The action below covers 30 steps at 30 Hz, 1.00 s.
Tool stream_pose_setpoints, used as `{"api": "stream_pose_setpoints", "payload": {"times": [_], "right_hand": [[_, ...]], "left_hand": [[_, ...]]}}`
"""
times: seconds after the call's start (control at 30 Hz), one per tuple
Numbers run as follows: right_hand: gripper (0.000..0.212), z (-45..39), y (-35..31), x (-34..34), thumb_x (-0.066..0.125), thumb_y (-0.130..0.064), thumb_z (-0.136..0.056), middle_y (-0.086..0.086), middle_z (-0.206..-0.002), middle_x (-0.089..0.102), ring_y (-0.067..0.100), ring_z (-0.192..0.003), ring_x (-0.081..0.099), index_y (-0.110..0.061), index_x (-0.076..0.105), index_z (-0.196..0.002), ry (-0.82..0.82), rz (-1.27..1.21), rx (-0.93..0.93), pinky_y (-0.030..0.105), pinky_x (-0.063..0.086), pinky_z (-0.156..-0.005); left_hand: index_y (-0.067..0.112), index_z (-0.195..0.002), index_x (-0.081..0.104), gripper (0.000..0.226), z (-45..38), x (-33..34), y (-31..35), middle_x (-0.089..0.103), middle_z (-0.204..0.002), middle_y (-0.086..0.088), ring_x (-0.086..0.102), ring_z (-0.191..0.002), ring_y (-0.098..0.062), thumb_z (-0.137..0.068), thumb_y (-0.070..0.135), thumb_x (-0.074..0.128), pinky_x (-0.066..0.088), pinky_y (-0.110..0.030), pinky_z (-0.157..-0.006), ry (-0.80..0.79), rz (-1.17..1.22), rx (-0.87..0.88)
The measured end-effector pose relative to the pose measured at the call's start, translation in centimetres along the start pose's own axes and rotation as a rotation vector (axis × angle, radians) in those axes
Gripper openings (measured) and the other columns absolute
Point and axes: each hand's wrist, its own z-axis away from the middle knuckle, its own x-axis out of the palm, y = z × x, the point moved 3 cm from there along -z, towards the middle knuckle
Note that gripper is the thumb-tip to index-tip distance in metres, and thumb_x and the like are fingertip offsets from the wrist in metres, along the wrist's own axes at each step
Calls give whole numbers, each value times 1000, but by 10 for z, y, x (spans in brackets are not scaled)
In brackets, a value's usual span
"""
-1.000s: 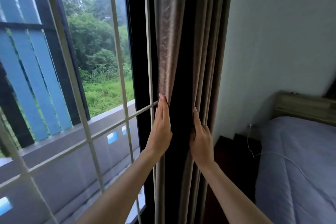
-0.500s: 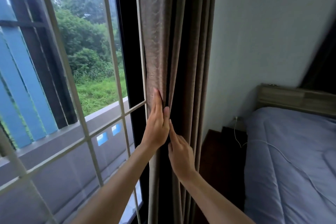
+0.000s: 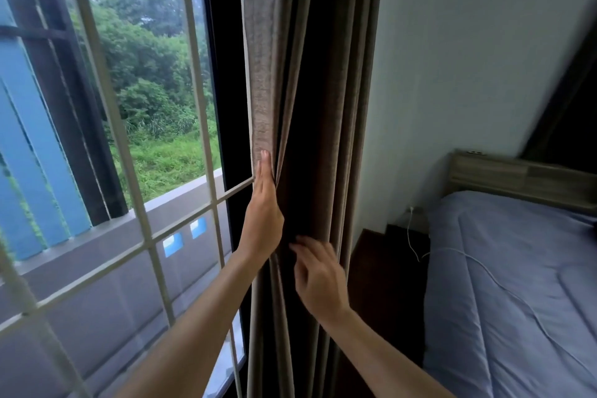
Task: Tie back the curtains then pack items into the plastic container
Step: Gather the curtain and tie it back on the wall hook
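At the left of the frame the window (image 3: 106,145) fills the view, its white grille bars (image 3: 200,84) crossing green trees and a grey balcony ledge (image 3: 181,203). A dark window frame (image 3: 223,74) runs top to bottom just left of centre.

The curtain (image 3: 310,74), grey-brown and gathered into vertical folds, hangs in the centre of the frame from the top edge to the bottom edge, between that dark frame and the white wall (image 3: 468,58). Its left edge lies right against the dark frame; its right edge sits just beside the wall.

The left hand (image 3: 263,213), at centre frame, stands flat and upright with straight fingers pressed along the curtain's left edge, the fingertips pointing up. The right hand (image 3: 318,278), lower and just right of it, is blurred; its fingers are loosely spread and reach toward the folds, and whether they have hold of any cloth cannot be told.

Right of the curtain, a dark bedside stand (image 3: 384,268) fills the narrow gap before the bed (image 3: 517,300). A white cable (image 3: 416,249) trails from the wall across the blue bedcover in the lower right.
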Motion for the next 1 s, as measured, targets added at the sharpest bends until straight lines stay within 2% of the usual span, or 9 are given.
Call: {"api": "stream_pose_setpoints", "payload": {"times": [0.1, 0.17, 0.27, 0.4, 0.5, 0.63, 0.83, 0.93, 1.0], "right_hand": [[33, -43, 23, -26, 63, -4, -86, 6, -118, 60, 21, -112, 54, -11, 65, -118, 154, 4, 86, 41, 50, -95], [38, -80, 33, -41, 63, -8, -89, 10, -126, 54, 23, -118, 50, -11, 59, -126, 239, 17, 127, 37, 45, -102], [55, -129, 46, -46, 62, -20, -93, 10, -139, 42, 23, -129, 42, -15, 40, -143, 234, -19, 202, 34, 39, -108], [75, -162, 59, -34, 63, -19, -90, 9, -147, 41, 26, -133, 43, -18, 21, -152, 115, -144, 283, 44, 40, -110], [78, -160, 61, -26, 63, -10, -90, 10, -145, 47, 25, -131, 47, -15, 17, -153, 64, -309, 383, 34, 37, -107], [73, -126, 63, -10, 62, -10, -91, 4, -148, 43, 19, -135, 42, -16, 23, -152, 32, -257, 333, 31, 34, -111], [70, -49, 47, 9, 60, -27, -94, -12, -139, 49, 0, -104, 60, -26, 22, -153, -110, -220, 199, 6, 47, -81], [78, -24, 41, 13, 63, -20, -91, -5, -140, 53, 6, -99, 68, -25, 17, -154, -122, -175, 155, 13, 56, -71], [93, -11, 39, 17, 72, -11, -84, -3, -122, 66, 5, -88, 69, -23, 12, -154, -125, -105, 148, 16, 57, -63]], "left_hand": [[45, -141, -24, 112, -1, -1, 1, -4, -162, 3, 42, -124, -50, -74, -28, 28, 46, -58, -95, 12, -27, 16], [42, -142, -24, 112, -3, -1, 4, -6, -161, 3, 24, -143, -34, -71, -30, 26, 42, -54, -103, 26, -34, 11], [26, -145, -19, 106, -3, 1, 6, -10, -160, 2, 2, -149, -16, -69, -31, 25, 30, -44, -114, 26, -43, -3], [22, -147, -15, 100, -4, 5, 5, -10, -159, 6, -4, -148, -10, -73, -30, 28, 21, -40, -119, 22, -35, -31], [22, -146, -14, 98, -6, 7, 6, -9, -158, 8, -6, -147, -5, -75, -30, 28, 17, -37, -120, 30, -40, -49], [20, -147, -12, 95, -6, 10, 5, -5, -159, 7, -2, -147, -6, -77, -29, 29, 20, -39, -120, 46, -44, -38], [15, -151, -3, 67, -8, 23, 7, 1, -161, -1, 0, -148, -13, -102, 20, 41, 20, -48, -119, 98, -92, 44], [8, -151, -1, 72, -11, 28, 9, 3, -161, -8, -1, -149, -19, -99, 35, 42, 18, -49, -119, 98, -186, 80], [7, -151, -2, 71, -13, 30, 8, 2, -161, -11, -1, -149, -22, -100, 39, 36, 18, -51, -118, 92, -238, 93]]}}
